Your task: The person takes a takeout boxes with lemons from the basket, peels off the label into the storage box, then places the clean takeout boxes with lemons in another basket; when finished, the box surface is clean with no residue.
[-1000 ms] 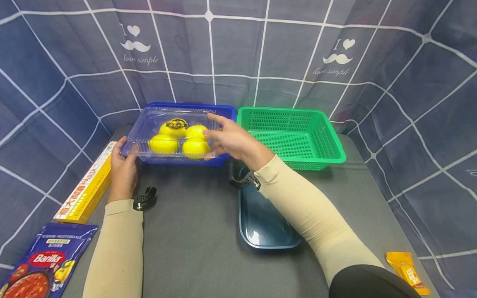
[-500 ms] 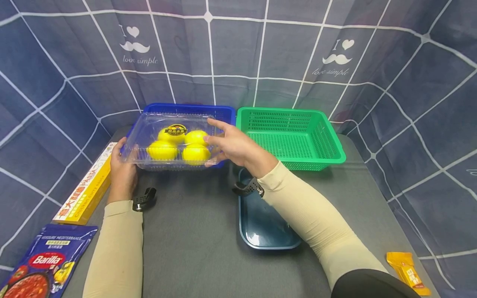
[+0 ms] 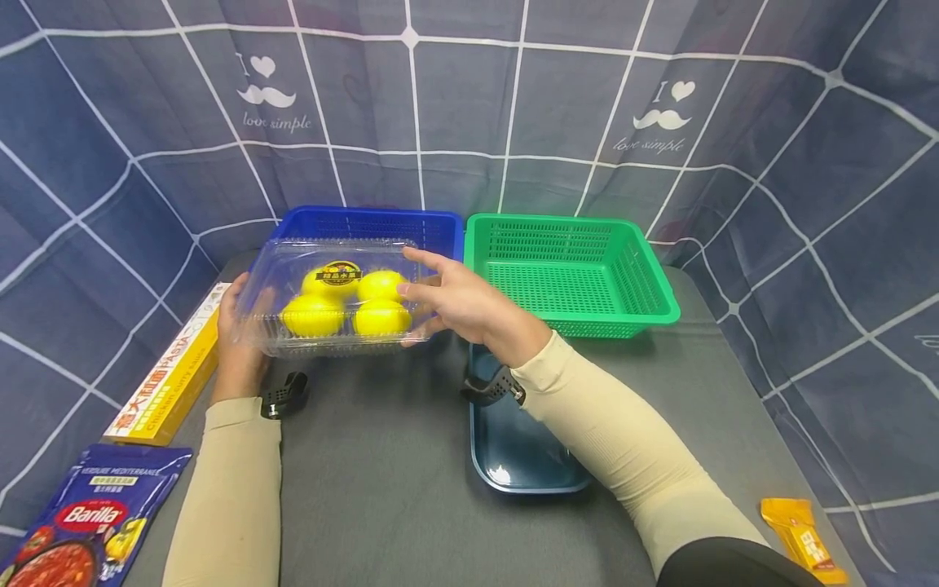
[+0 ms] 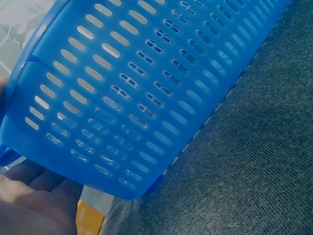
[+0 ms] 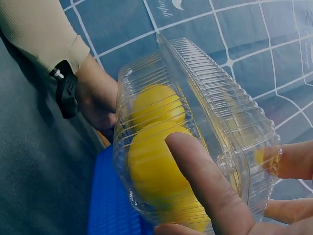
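Observation:
In the head view a clear plastic clamshell box (image 3: 345,346) with several yellow round fruits (image 3: 313,315) and a black-and-gold label is raised in front of the blue basket (image 3: 440,232). My right hand (image 3: 480,306) grips the box's right end, its thumb (image 5: 188,156) lying along the side in the right wrist view. Partly seen through the clear plastic, my left hand (image 3: 238,355) holds the left end of the basket. The left wrist view has that hand's fingers reaching behind the slotted basket wall (image 4: 112,63).
A green basket (image 3: 671,310) stands right of the blue one. My right forearm crosses a dark blue tray (image 3: 524,444). Along the left lie a pasta box (image 3: 172,367) and a Barilla sauce pouch (image 3: 95,514). An orange packet (image 3: 801,538) sits far right.
The clear box has come down and toward me in my right hand, uncovering more of the blue basket's back. My left hand has stayed almost still.

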Motion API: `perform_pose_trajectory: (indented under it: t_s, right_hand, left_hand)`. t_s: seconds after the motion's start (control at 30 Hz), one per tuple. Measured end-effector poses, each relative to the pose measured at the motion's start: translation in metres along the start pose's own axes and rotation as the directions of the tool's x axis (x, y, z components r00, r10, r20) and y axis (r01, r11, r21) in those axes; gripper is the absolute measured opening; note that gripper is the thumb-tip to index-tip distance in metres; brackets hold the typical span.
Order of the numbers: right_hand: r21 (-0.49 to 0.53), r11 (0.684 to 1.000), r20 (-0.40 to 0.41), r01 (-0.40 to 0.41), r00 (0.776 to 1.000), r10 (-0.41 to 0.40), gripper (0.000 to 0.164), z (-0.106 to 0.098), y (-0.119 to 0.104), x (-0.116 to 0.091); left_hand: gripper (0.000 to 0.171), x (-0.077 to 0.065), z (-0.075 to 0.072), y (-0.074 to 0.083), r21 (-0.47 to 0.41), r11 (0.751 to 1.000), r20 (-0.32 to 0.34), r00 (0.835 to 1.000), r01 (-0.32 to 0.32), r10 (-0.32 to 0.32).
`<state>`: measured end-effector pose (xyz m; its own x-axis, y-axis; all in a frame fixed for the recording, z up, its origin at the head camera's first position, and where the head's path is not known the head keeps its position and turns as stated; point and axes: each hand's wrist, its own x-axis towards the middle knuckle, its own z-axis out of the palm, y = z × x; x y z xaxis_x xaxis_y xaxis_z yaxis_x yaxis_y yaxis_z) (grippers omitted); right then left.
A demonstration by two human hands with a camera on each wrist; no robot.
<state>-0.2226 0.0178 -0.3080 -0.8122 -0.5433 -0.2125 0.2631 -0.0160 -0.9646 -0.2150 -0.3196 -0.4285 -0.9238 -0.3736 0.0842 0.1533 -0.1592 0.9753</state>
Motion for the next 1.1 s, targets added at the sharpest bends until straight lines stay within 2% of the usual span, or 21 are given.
perform_pose_trajectory:
  t_s: [0.2, 0.27, 0.37, 0.7, 0.8, 0.9, 1.1]
  right_hand:
    - [-0.038, 0.999, -0.006, -0.006, 1.0, 0.006, 0.071, 0.002, 0.002, -0.006]
    - [-0.043, 0.999, -0.005, -0.002, 1.0, 0.002, 0.071, 0.003, 0.002, -0.007]
    - [-0.033, 0.999, 0.006, 0.003, 1.0, -0.003, 0.071, 0.003, 0.004, -0.011]
    - [-0.015, 1.0, 0.055, 0.01, 0.998, -0.009, 0.072, 0.005, 0.009, -0.023]
    - [-0.008, 1.0, 0.068, 0.023, 0.997, -0.022, 0.073, 0.004, 0.01, -0.026]
    - [0.02, 0.999, 0.083, 0.025, 0.996, -0.026, 0.074, 0.005, 0.012, -0.029]
    - [0.032, 0.999, 0.1, 0.013, 0.995, -0.016, 0.074, 0.007, 0.017, -0.035]
  left_hand:
    - [0.078, -0.008, 0.002, 0.007, 0.08, 0.997, -0.002, 1.0, 0.016, -0.016]
    - [0.078, -0.01, 0.003, 0.009, 0.097, 0.995, -0.009, 1.0, 0.003, -0.002]
    - [0.079, -0.012, 0.003, 0.011, 0.158, 0.987, -0.012, 1.0, 0.009, -0.007]
    - [0.078, -0.013, 0.003, 0.013, 0.257, 0.966, -0.012, 1.0, 0.01, -0.007]
    - [0.076, -0.011, 0.003, 0.01, 0.236, 0.972, -0.023, 1.0, -0.009, 0.015]
    - [0.076, -0.013, 0.008, 0.014, 0.226, 0.974, -0.038, 0.999, -0.006, 0.015]
    - [0.074, -0.036, 0.026, 0.043, 0.183, 0.982, -0.066, 0.997, 0.054, -0.042]
